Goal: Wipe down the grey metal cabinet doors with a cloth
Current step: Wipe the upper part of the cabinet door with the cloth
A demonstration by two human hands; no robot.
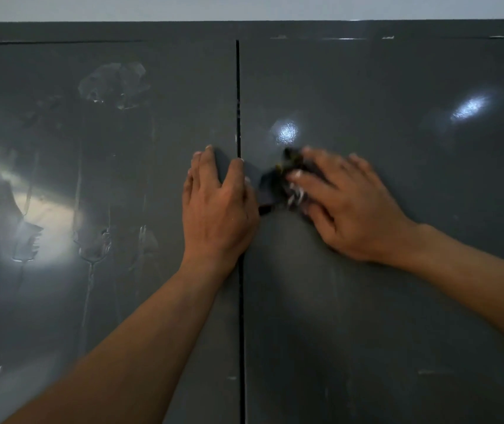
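Two grey metal cabinet doors fill the view, the left door (100, 179) and the right door (397, 179), split by a dark vertical gap (238, 102). My left hand (218, 209) lies flat with fingers spread across the gap at mid height. My right hand (348, 206) is blurred and presses a dark crumpled cloth (278, 182) against the right door, just right of the gap. Most of the cloth is hidden under my fingers.
The left door carries pale smears and drip streaks (113, 84). Bright light reflections (287, 133) sit on the right door. The cabinet's top edge (244, 29) meets a pale wall above.
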